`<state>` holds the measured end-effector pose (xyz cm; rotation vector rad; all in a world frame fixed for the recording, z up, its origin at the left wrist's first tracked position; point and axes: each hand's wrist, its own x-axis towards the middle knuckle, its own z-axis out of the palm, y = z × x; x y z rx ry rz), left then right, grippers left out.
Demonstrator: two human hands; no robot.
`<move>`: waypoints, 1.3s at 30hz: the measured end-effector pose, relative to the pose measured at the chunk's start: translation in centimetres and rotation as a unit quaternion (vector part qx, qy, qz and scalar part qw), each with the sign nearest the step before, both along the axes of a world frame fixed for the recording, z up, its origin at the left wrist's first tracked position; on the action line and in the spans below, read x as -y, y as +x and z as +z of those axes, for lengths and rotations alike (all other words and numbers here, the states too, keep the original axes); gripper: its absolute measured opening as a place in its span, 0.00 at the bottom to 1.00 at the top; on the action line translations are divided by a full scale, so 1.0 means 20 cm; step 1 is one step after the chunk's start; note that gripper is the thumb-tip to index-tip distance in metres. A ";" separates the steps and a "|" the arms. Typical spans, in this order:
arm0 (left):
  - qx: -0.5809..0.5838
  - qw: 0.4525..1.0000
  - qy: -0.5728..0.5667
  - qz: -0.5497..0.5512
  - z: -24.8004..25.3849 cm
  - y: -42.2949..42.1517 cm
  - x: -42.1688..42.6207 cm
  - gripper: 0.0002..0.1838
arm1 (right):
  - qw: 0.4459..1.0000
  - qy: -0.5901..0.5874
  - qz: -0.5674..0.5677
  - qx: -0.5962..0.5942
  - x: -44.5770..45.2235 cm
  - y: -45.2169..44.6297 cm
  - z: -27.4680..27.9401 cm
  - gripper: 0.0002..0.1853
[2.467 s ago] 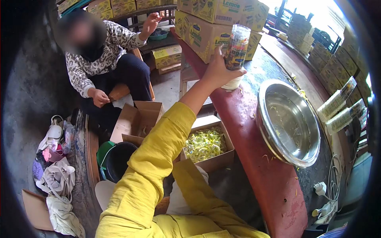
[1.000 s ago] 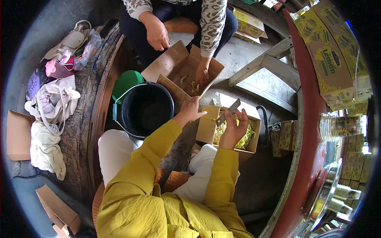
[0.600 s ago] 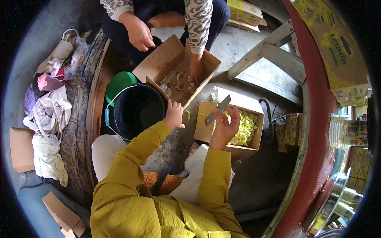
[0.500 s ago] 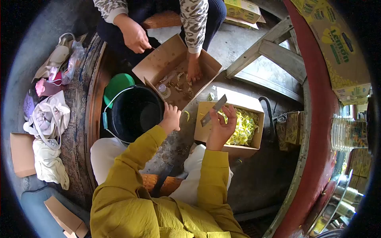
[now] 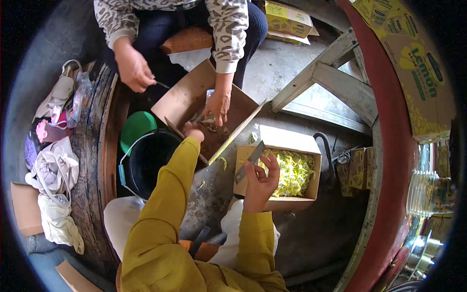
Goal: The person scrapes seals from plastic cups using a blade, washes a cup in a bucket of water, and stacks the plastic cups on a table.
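Observation:
My left hand [image 5: 193,132] reaches over the near edge of an open cardboard box [image 5: 238,132]; its fingers are partly hidden by the box and the co-worker's hand. Small pale scraps [image 5: 210,121] lie beside it in the box. My right hand [image 5: 260,182] pinches a flat metal blade [image 5: 250,162], held tilted above the flap of a second box [image 5: 311,146] that holds yellow-green strips [image 5: 292,173]. A co-worker's hand [image 5: 217,104] is in the first box, touching the scraps, and their other hand [image 5: 134,69] holds a thin tool.
A black bucket [image 5: 153,163] stands left of my left arm, with a green lid [image 5: 137,130] behind it. On the right runs a red table edge [image 5: 384,204] bearing a lemon-drink carton [image 5: 418,73] and clear cups [image 5: 428,192]. Bags [image 5: 53,163] lie at the left.
My left hand has moved from the box's near corner to its inside edge. My right hand has shifted down and left with the blade. The co-worker's hand has moved toward my left hand.

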<state>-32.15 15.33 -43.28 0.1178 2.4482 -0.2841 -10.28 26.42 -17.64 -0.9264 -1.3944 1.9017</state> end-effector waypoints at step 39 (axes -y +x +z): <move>0.385 0.374 0.798 0.273 1.43 0.57 0.69 0.23 | 0.969 -0.205 0.022 -0.140 0.20 0.08 0.10 0.26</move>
